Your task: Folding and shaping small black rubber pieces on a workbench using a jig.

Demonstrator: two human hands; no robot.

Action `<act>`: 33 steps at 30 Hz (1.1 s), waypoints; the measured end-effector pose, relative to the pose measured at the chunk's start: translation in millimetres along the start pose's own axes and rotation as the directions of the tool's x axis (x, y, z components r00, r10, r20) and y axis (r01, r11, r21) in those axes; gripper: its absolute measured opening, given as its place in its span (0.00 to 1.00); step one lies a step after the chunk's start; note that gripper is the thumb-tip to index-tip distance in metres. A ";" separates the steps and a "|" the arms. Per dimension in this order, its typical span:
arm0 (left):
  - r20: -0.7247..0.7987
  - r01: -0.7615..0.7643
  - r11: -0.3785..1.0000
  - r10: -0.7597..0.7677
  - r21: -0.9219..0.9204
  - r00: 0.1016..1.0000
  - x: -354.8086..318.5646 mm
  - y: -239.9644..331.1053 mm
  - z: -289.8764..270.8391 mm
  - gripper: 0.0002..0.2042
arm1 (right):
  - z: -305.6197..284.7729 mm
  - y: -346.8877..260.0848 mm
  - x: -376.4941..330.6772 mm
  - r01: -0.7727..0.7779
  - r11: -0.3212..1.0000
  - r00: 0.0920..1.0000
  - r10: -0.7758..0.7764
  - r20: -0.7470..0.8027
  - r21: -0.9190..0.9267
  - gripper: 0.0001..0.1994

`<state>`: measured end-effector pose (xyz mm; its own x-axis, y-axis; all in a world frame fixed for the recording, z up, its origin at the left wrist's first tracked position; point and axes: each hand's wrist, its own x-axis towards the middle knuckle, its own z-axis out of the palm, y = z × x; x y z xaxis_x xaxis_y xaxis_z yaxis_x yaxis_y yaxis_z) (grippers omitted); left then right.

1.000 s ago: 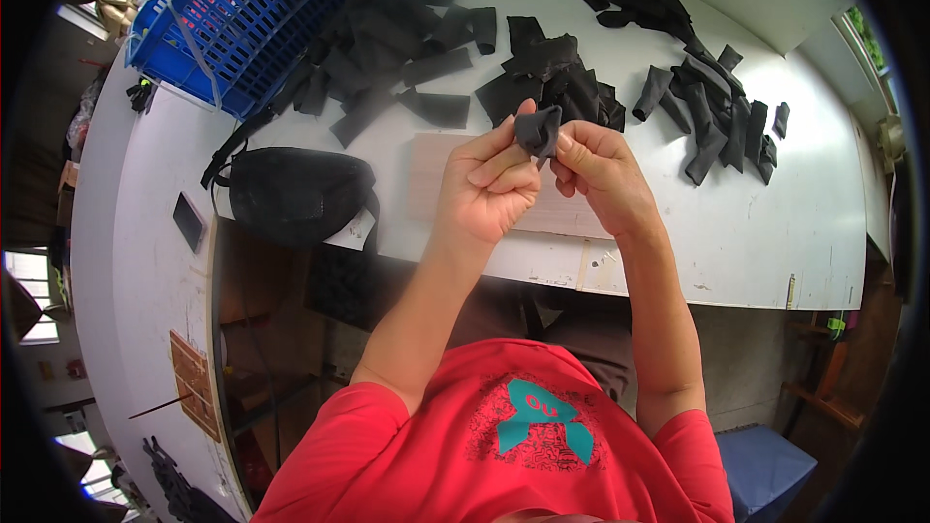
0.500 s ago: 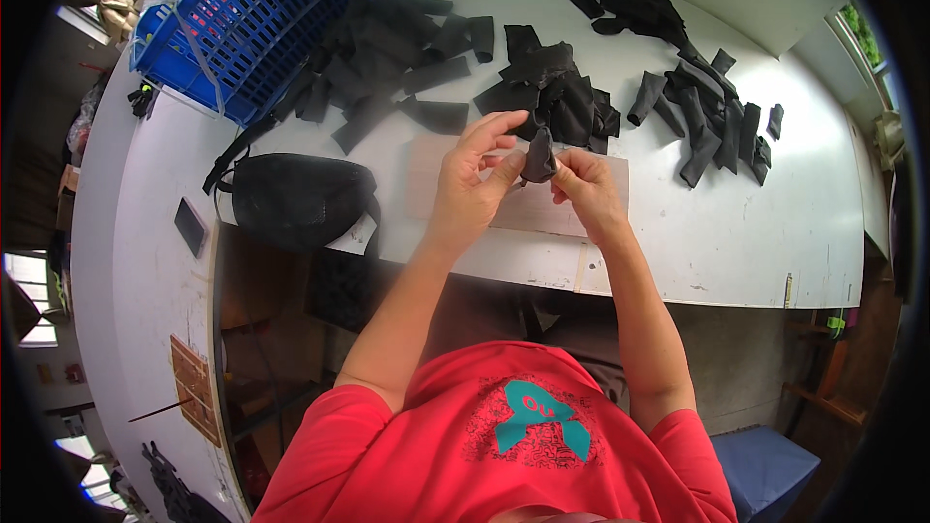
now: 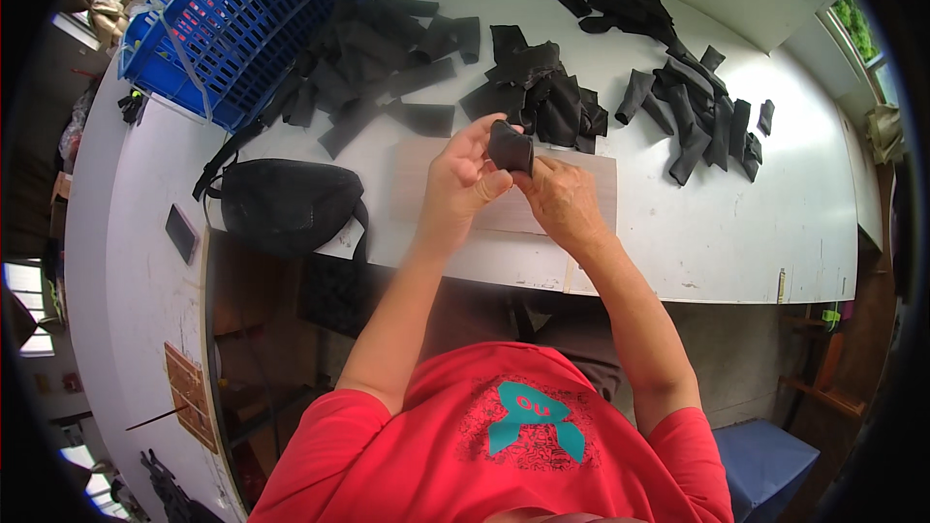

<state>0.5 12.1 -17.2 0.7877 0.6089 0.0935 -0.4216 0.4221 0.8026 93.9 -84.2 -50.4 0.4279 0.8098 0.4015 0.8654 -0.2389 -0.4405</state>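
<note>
A white table spreads out, a blue basket at ten o'clock from the hands. A pale board lies below them, a black cloth pile at twelve, a black bag at nine. The right hand, its forearm rising from five o'clock, turns its back upward, curled fingers gripping. The left hand, from seven o'clock, grips with fingers raised, thumb toward three. Both grasp one small dark cloth piece between them, over the board.
</note>
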 end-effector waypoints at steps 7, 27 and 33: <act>0.248 0.070 0.912 -0.183 0.405 0.951 18.7 4.8 8.9 0.07 | 11.1 11.1 -12.8 -0.041 0.938 0.998 0.058 -0.039 0.345 0.11; 0.017 -0.066 0.986 0.070 -0.155 0.997 -2.0 4.1 -7.9 0.05 | -6.2 -5.3 1.1 -0.058 0.997 0.989 0.066 0.131 -0.059 0.15; -0.055 -0.072 0.985 0.065 -0.159 0.996 -3.9 -2.2 -15.8 0.06 | -9.5 -11.7 5.2 -0.044 0.997 0.993 0.037 0.108 0.057 0.14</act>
<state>-8.7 19.5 -28.6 0.7332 0.6706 0.1129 -0.5438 0.4785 0.6895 88.4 -82.3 -35.6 0.4292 0.8535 0.2955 0.8296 -0.2431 -0.5027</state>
